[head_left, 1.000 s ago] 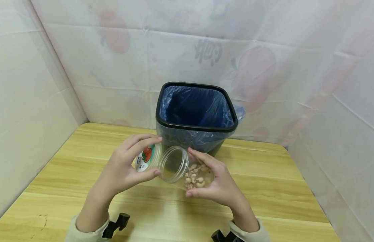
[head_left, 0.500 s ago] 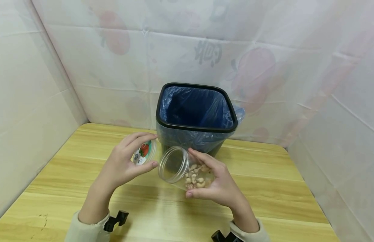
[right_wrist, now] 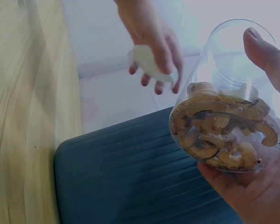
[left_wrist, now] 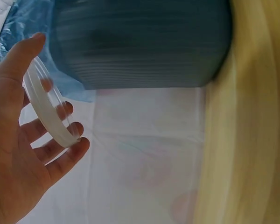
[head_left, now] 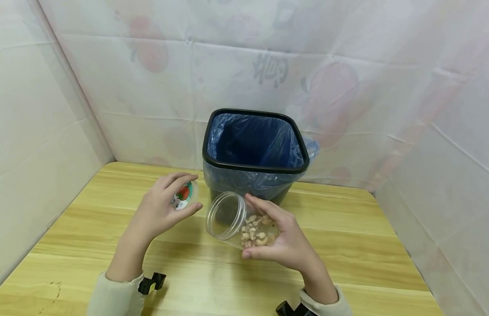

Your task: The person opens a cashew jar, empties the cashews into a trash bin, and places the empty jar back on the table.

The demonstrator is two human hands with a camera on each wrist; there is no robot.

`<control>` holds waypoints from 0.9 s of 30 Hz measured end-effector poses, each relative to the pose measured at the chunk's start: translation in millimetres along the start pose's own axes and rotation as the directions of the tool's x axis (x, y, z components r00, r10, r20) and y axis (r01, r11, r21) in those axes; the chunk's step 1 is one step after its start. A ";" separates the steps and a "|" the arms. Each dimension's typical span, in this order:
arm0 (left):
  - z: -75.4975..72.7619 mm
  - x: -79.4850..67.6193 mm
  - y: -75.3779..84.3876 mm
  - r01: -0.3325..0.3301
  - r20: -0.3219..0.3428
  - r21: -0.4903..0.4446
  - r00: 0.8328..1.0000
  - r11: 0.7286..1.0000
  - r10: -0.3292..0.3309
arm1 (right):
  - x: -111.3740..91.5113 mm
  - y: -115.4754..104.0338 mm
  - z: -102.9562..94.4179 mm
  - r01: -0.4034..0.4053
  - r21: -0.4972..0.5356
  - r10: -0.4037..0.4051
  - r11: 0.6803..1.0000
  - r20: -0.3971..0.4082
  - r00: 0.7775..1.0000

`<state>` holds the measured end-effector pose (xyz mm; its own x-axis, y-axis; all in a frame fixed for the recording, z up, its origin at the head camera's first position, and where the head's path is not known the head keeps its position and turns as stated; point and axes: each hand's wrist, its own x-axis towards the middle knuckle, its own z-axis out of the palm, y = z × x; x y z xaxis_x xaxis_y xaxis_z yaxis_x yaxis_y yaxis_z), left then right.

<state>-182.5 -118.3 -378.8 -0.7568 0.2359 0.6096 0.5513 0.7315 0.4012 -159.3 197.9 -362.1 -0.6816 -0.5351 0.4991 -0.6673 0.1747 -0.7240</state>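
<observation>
In my right hand [head_left: 282,235] I hold a clear plastic jar [head_left: 227,216], tilted so its uncovered mouth faces left. Cashew nuts [head_left: 254,232] lie in its bottom half, and the right wrist view shows them heaped against the base [right_wrist: 224,135]. My left hand [head_left: 161,204] grips a round lid [head_left: 185,195] by its edge, between thumb and fingers; its printed top carries a red strawberry picture. From the left wrist view, the lid [left_wrist: 49,105] looks pale and translucent along its rim. A gap separates lid and jar.
Behind both hands stands a dark bin [head_left: 205,151] with a black rim, lined with a blue plastic bag [head_left: 244,177]. It rests on a wooden table [head_left: 339,245]. Pale printed sheets [head_left: 149,87] enclose the back and sides.
My left hand has drawn the lid away from the jar's mouth, to the left and slightly up, widening the gap. The right hand and jar stay nearly in place.
</observation>
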 end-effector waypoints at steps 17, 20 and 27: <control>12.3 -6.7 -20.7 0.118 0.121 0.060 0.985 0.991 -0.125 | -0.6 -0.9 -0.2 0.009 0.002 -0.009 1.000 -0.003 1.000; 15.2 -8.5 -24.4 0.130 0.159 0.074 0.977 0.989 -0.140 | -0.7 -0.9 -0.2 0.004 0.002 -0.004 1.000 0.000 1.000; 19.9 -11.5 -29.6 0.168 0.208 0.081 0.961 0.982 -0.182 | -0.7 0.1 -0.6 -0.001 -0.008 0.001 1.000 0.002 1.000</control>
<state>-197.1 -129.9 -411.3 -0.9006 0.2267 0.3709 0.3857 0.8104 0.4411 -159.1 198.7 -362.2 -0.6815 -0.5365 0.4977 -0.6692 0.1817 -0.7205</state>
